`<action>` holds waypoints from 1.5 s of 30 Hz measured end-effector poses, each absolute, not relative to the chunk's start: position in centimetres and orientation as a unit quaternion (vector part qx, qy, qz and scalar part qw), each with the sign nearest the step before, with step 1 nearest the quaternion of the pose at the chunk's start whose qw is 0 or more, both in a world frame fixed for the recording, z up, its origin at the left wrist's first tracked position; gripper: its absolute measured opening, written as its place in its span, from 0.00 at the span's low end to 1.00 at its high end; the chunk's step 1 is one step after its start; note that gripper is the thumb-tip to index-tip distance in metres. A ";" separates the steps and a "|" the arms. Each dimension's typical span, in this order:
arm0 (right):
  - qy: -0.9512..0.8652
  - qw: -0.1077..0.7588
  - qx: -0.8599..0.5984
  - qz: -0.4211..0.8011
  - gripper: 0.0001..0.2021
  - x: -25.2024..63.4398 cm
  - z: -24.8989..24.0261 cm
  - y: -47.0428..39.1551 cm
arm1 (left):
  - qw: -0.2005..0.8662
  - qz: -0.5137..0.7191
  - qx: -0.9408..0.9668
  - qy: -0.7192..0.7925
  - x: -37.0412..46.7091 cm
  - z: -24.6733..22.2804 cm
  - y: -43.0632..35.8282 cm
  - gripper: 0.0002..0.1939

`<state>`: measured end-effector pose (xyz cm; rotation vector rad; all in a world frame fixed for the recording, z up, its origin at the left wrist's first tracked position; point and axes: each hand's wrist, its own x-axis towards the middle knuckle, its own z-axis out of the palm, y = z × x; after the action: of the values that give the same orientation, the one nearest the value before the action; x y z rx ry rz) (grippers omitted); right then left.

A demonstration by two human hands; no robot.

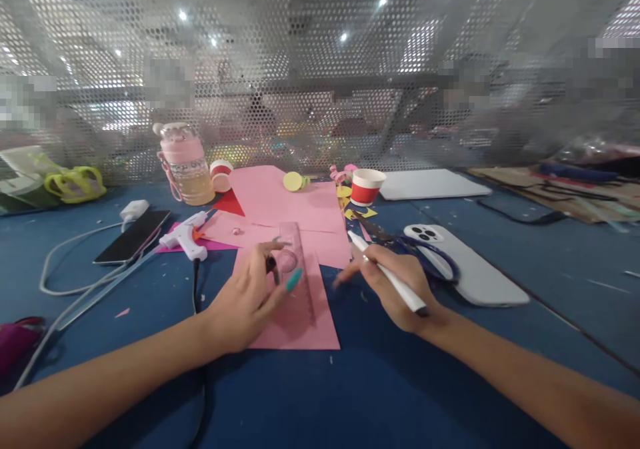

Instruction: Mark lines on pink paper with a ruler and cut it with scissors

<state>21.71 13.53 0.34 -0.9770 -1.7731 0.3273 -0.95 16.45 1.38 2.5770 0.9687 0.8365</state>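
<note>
My right hand (397,282) is closed around a white marker (395,279), its tip end pointing up and left, off the paper. My left hand (250,296) hovers over or rests on a clear ruler (295,276); I cannot tell whether it touches it. Its fingers are bent around a small dark object (271,264), half hidden, and the thumb with a teal nail reaches out over the ruler. Beneath the ruler lies a pink paper sheet (300,332). More pink paper (285,199) is spread behind it.
White glue gun (187,236), black phone (133,236) and pink-lidded bottle (185,162) stand or lie to the left. Right of the paper are blue-handled scissors (433,256), a white phone (480,272) and a red-white paper cup (367,188). A perforated metal screen (300,102) closes off the back.
</note>
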 end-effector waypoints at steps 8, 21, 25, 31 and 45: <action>-0.865 0.274 -0.415 0.067 0.17 22.8 -0.2 14.9 | 0.096 0.059 0.939 0.325 -0.8 1.2 17.0 0.39; -0.839 0.225 -0.467 0.166 0.41 23.0 -0.1 15.0 | 0.116 0.030 0.931 0.345 -0.2 1.4 14.9 0.45; -0.826 0.257 -0.467 0.183 0.29 23.1 -0.3 15.0 | 0.117 0.012 0.931 0.347 -0.2 1.5 14.9 0.47; -0.797 0.374 -0.424 0.214 0.20 23.5 -0.9 15.0 | 0.132 0.056 0.936 0.322 -0.4 1.4 14.8 0.47; -0.718 0.539 -0.419 0.136 0.18 23.3 -0.6 14.2 | 0.161 0.071 0.938 0.300 -0.3 2.1 14.7 0.47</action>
<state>23.31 14.17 -0.60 -0.9959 -1.7086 0.3224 -0.28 14.75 2.06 2.6769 0.8573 0.2020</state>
